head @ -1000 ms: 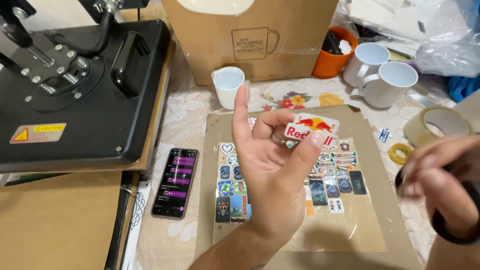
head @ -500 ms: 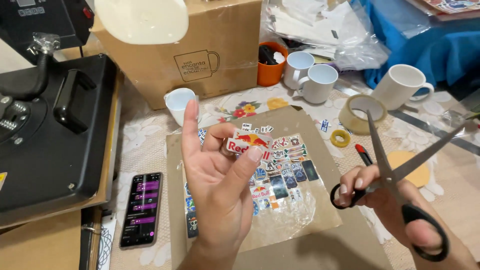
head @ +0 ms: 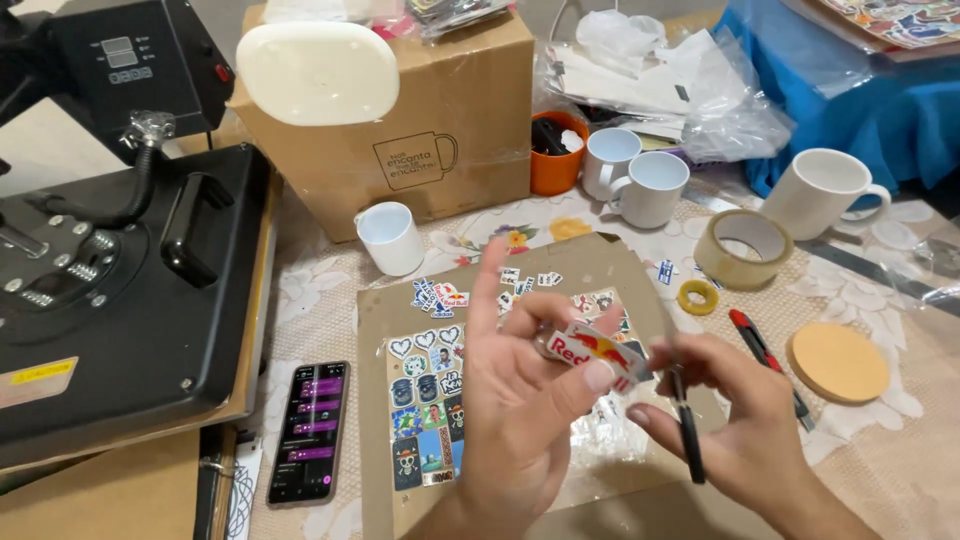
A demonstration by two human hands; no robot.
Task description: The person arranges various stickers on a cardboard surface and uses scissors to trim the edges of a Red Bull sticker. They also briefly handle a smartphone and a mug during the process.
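My left hand (head: 520,400) is raised palm up over a brown cardboard sheet (head: 590,262) and pinches a small white sticker with red and yellow print (head: 592,352) between thumb and fingers. My right hand (head: 740,420) is close beside it on the right, gripping black scissors (head: 688,425) whose blades point toward the sticker's right edge. Under both hands the cardboard carries several small printed stickers (head: 428,400) in rows.
A black heat press (head: 110,290) fills the left. A phone (head: 310,430) lies beside the cardboard. Behind are a cardboard box (head: 400,130), white mugs (head: 390,238) (head: 650,188) (head: 825,192), an orange cup (head: 555,160), tape rolls (head: 742,248), a utility knife (head: 755,340) and a cork coaster (head: 838,362).
The view has shifted left and pulled back. My right hand has brought the scissors in from the right up to the sticker; the left hand still holds the sticker up.
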